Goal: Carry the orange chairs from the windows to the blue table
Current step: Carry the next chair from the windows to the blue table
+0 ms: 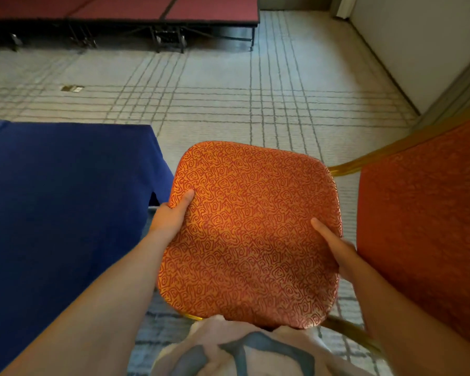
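An orange chair (250, 232) with a swirl-patterned seat and gold frame fills the middle of the view, held up in front of my body. My left hand (171, 215) grips the seat's left edge, thumb on top. On the right edge my right hand (334, 245) grips the seat, thumb lying on the fabric. The chair's orange backrest (423, 221) rises at the right, close to the camera. A blue table (52, 213) with a blue cloth lies directly to the left of the chair, its corner near my left hand.
Grey carpet with a dark grid pattern (255, 104) stretches ahead. A low red-topped stage on black legs (125, 12) runs along the far side. A pale wall (418, 50) stands at the right. A small floor plate (72, 89) sits in the carpet at left.
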Demonstrator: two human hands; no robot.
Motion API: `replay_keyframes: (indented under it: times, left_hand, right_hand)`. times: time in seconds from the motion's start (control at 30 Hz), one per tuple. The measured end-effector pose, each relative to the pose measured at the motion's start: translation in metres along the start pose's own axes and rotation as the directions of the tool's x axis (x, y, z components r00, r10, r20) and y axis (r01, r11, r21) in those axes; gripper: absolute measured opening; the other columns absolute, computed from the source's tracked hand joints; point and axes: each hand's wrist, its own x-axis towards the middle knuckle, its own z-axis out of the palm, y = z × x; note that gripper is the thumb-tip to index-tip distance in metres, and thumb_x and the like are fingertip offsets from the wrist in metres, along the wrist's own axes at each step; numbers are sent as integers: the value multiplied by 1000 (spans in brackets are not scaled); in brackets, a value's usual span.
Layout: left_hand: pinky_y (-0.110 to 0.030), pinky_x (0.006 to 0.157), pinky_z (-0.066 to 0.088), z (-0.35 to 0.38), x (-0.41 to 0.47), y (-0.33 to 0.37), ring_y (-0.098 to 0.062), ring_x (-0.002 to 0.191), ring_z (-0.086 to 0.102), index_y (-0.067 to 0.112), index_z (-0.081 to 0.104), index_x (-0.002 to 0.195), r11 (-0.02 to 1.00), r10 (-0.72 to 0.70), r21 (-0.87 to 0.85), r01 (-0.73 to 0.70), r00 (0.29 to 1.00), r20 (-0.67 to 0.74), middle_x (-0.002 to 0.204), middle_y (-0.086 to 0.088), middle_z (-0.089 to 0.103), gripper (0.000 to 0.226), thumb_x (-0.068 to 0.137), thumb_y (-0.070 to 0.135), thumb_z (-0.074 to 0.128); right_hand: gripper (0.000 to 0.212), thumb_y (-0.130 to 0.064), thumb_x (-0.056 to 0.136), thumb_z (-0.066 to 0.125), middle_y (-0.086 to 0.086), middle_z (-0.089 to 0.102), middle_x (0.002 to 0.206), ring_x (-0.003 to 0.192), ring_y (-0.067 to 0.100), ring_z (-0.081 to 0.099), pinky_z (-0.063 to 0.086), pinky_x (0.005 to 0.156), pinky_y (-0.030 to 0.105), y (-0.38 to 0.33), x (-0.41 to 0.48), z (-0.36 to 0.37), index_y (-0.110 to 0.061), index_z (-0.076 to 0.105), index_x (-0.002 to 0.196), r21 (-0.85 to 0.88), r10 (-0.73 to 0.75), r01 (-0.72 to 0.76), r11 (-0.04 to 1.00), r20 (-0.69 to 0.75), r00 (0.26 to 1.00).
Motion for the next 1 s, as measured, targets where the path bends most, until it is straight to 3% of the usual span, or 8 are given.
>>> replay_keyframes:
  times: [0.1, 0.17, 0.3, 0.5, 0.67, 0.9, 1.0]
  left_hand:
    - [-38, 81, 43, -6, 57, 46, -23, 88, 57, 18, 59, 114, 999, 32, 34, -31, 999, -4, 100, 0, 58, 109, 45, 101, 40]
    - [-36, 77, 44, -9, 99, 80, -18, 79, 58, 22, 59, 104, 999, 41, 30, -41, 999, 5, 95, 1, 60, 104, 40, 102, 39]
    - [-36, 79, 49, 3, 183, 118, -22, 85, 62, 14, 60, 116, 1000, 10, 18, -10, 999, 41, 102, -5, 65, 113, 45, 99, 45]
    - [-38, 85, 50, 30, 330, 194, -29, 92, 62, 15, 59, 113, 999, -15, -29, 15, 999, -32, 111, -12, 66, 102, 51, 95, 49]
    - [-36, 84, 45, 38, 431, 259, -34, 108, 60, 8, 60, 121, 993, -69, -97, 60, 994, -86, 121, -17, 63, 106, 56, 91, 52]
    - [-38, 92, 46, 8, 546, 302, -33, 113, 58, 6, 58, 127, 977, -184, -138, 161, 967, -178, 126, -18, 61, 124, 44, 98, 46]
    - [-36, 87, 44, -8, 594, 307, -33, 112, 59, 6, 59, 122, 969, -217, -160, 186, 955, -204, 124, -19, 61, 120, 46, 98, 46]
  right_hand:
    - [76, -62, 67, 78, 3, 67, 103, 85, 18, 60, 46, 83, 37, -47, 34, 27, -16, 61, 125, -1, -21, 21, 1000, -12, 1000]
    - [81, -62, 65, 79, 4, 67, 107, 90, 21, 62, 47, 86, 37, -81, 61, 49, -15, 60, 128, 10, -25, 25, 1000, -14, 1000]
    - [90, -65, 60, 80, 9, 67, 114, 103, 28, 63, 49, 95, 42, -141, 128, 79, -13, 58, 131, -14, -6, 6, 1000, -10, 1000]
    - [81, -56, 61, 83, 2, 70, 100, 91, 21, 66, 52, 79, 33, -263, 254, 137, -18, 59, 128, 6, -61, 61, 998, 33, 998]
    - [93, -60, 50, 82, 11, 70, 113, 103, 30, 66, 51, 98, 47, -380, 336, 176, -12, 62, 127, -96, -19, 29, 995, 104, 994]
    - [103, -62, 54, 78, 14, 62, 130, 115, 33, 59, 47, 98, 46, -480, 435, 275, -14, 51, 140, -209, 52, -4, 978, 227, 973]
    - [102, -63, 52, 79, 13, 64, 124, 107, 31, 61, 48, 96, 45, -513, 471, 325, -12, 53, 137, -256, 79, -14, 967, 246, 966]
